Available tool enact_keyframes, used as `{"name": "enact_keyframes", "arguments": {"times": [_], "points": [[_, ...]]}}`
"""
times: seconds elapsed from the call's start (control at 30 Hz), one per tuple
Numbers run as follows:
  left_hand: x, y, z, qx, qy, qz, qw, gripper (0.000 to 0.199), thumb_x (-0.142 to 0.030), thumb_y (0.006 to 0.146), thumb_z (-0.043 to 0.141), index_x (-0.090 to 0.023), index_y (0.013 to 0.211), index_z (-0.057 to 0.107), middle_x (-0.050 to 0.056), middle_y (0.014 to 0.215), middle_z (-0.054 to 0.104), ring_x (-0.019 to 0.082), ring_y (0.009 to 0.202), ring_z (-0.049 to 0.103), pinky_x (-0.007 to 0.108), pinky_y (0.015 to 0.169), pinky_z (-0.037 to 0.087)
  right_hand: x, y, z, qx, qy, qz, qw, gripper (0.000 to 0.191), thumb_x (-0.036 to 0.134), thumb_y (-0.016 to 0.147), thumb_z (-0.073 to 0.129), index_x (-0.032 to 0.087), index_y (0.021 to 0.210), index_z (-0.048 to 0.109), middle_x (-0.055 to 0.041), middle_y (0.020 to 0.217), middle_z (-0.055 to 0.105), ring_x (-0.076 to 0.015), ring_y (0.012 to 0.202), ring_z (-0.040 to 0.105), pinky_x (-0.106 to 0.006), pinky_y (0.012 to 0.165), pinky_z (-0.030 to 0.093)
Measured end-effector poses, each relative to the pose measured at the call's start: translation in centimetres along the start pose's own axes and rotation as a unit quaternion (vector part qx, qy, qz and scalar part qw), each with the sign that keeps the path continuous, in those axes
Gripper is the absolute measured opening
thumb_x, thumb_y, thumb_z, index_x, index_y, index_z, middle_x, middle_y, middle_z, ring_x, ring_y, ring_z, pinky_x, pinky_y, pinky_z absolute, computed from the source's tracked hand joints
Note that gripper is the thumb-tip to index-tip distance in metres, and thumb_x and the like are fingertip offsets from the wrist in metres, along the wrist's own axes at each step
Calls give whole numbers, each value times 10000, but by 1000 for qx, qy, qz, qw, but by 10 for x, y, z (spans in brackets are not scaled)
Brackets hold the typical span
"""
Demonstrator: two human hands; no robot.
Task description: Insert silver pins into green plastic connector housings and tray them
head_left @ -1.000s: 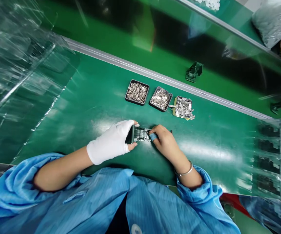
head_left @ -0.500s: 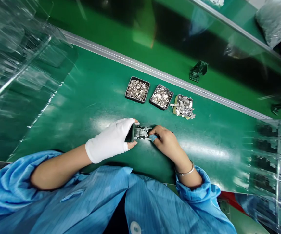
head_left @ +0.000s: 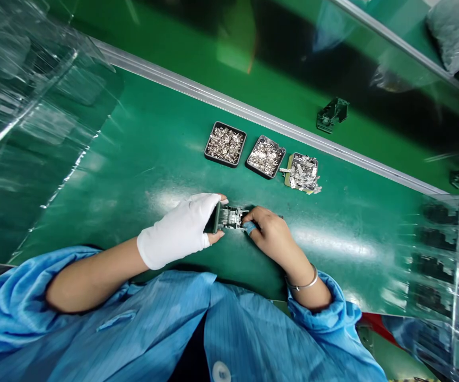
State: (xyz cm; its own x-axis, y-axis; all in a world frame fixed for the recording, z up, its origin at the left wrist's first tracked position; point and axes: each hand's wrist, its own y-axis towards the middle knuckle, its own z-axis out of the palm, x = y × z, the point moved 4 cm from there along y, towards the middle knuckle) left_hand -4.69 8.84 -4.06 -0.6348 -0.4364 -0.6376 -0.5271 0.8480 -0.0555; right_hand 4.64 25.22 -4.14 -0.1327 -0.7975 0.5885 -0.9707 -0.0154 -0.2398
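Note:
A dark green part with metal pieces lies between my two hands over the green table. My left hand, in a white glove with bare fingertips, grips its left end, thumb and fingers on opposite sides. At its right end, my right hand has its fingers pinched together, a blue wrap on one fingertip. Whether a small piece sits inside that pinch is hidden. Beyond the hands stand a black tray of small metal pieces, a second such tray and a yellowish tray heaped with flat metal strips.
Clear plastic trays are at the left. Another clear tray with dark parts stands at the right. Past the metal rail lies a dark green part. A plastic bag is at the top right.
The view has shifted slightly, so the trays and the far part appear a little further right. Both hands keep nearly the same place on the dark green part.

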Motion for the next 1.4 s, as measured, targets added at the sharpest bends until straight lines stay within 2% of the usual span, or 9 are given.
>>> {"name": "enact_keyframes", "arguments": {"times": [0.27,0.43,0.57,0.7,0.83,0.93,1.03,1.2,1.4], "points": [[-2,1,-3,-8,10,6,1000,571,-237,704,717,-151,1214,477,115,1177,613,292,1100,594,417,957,494,1,1,-1,2,17,46,999,260,48,740,492,200,916,608,-48,925,681,-195,802,618,-284,676,428],[-5,-1,-9,-103,-25,70,992,505,-298,763,672,-175,1205,460,115,1246,585,278,1175,564,421,1033,460,-4,-1,-16,-167,84,-52,981,176,132,833,543,199,947,659,-69,1044,671,-207,1011,590,-360,914,429],[-5,-5,-11,-139,-83,112,980,586,-428,792,649,-202,1270,396,135,1338,523,297,1239,519,471,1080,421,3,-1,-19,-208,175,-70,960,125,289,902,543,207,877,635,-51,939,678,-171,899,627,-341,879,474],[-3,-4,-9,-136,-59,124,981,769,-525,771,638,-191,1385,317,166,1410,447,340,1287,462,508,1095,397,22,-7,-14,-216,58,-103,969,61,267,875,577,238,911,617,-30,980,689,-177,974,618,-460,1118,295],[-3,2,-4,-127,30,121,984,574,-437,832,555,-174,1326,429,159,1290,556,346,1211,530,514,1052,435,36,-11,-8,-133,-60,-201,969,188,211,836,603,261,1016,625,-22,1103,683,-188,1092,578,-479,1178,167],[-4,4,-3,-108,47,122,985,517,-397,808,544,-175,1273,489,147,1250,586,346,1164,562,506,1025,463,7,-16,-36,-222,-29,-138,965,170,248,893,522,253,1015,639,-33,1077,684,-183,1053,594,-448,1107,304],[-6,3,-4,-107,56,131,984,530,-336,776,538,-153,1271,489,153,1268,574,344,1168,560,485,1021,473,-61,-32,-76,-396,2,85,914,249,240,911,410,205,972,649,-77,1010,675,-200,978,598,-373,901,453],[-6,3,-3,-104,74,137,982,555,-298,744,540,-153,1276,477,148,1270,570,336,1169,559,466,1020,474,-134,-37,-88,-343,-27,206,916,252,178,812,452,149,959,654,-91,950,664,-199,842,584,-323,784,453],[-4,1,-4,-99,70,144,982,627,-401,765,578,-157,1322,425,150,1309,539,336,1200,532,482,1033,453,-136,-31,-79,-330,-51,199,921,245,164,797,457,155,936,659,-80,927,634,-191,822,558,-313,781,433]]}}
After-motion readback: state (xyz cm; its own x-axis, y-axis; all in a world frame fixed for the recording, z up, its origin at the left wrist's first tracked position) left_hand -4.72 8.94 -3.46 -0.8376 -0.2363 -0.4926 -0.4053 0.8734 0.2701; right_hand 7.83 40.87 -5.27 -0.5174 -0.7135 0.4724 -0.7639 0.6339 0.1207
